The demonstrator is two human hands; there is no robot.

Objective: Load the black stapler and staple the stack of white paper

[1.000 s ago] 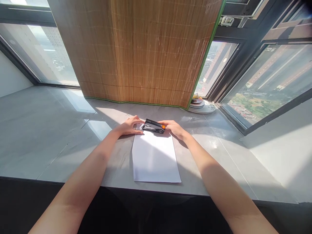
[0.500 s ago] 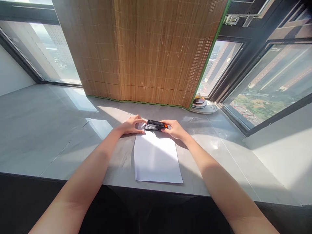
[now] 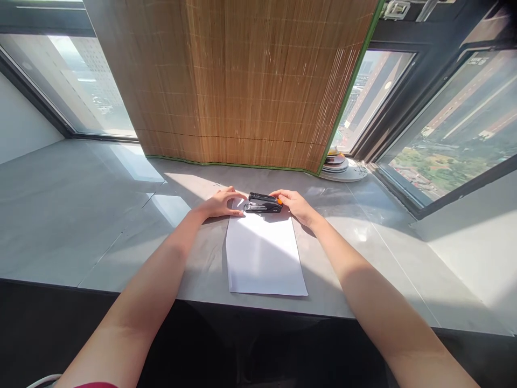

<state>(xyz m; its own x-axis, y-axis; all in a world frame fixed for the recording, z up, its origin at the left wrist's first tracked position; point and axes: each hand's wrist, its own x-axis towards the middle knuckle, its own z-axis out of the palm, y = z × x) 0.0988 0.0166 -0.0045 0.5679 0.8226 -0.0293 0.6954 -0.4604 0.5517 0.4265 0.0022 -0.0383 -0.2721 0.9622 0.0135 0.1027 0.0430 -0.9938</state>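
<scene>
A black stapler [image 3: 264, 203] with an orange part at its rear end lies across the top of a white sheet of paper [image 3: 264, 256]. Its jaws are apart and point left. My right hand [image 3: 297, 207] grips the rear end, partly covering the orange part; the thumb is hidden behind the stapler. At the paper's top left corner, my left hand [image 3: 220, 205] rests with thumb and fingers spread in a C shape. Its fingertips are close to the stapler's front end, and the thumb lies over the paper's edge.
The grey tiled sill [image 3: 121, 231] ends at a dark front edge. A bamboo blind [image 3: 242, 86] with green trim hangs behind my hands. Stacked plates [image 3: 337, 166] stand at the back right beside the windows. A white wall [image 3: 480, 253] borders the right side.
The stapler has turned slightly and sits more squarely on the paper's top. My right thumb has slipped from its front side out of sight. The whole view has shifted a little.
</scene>
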